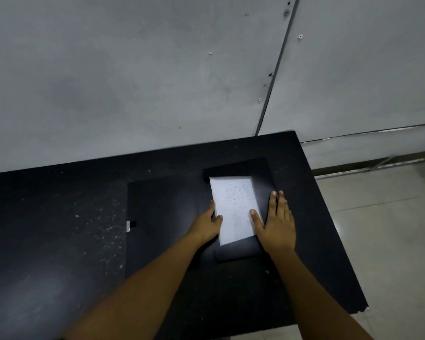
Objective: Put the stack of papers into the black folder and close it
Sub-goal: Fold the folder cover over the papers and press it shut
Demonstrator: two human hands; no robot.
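Observation:
The black folder lies open on the black table, its left cover spread flat and its right half under the papers. A white stack of papers with faint print rests on the folder's right half, its top edge tucked against a black flap. My left hand grips the stack's left edge, thumb on top. On the right edge my right hand lies flat, thumb on the paper and fingers on the folder beside it.
A small silver clasp tab sticks out at the folder's left edge. The black table is dusty on the left; its right edge drops to a tiled floor. A grey wall stands right behind the table.

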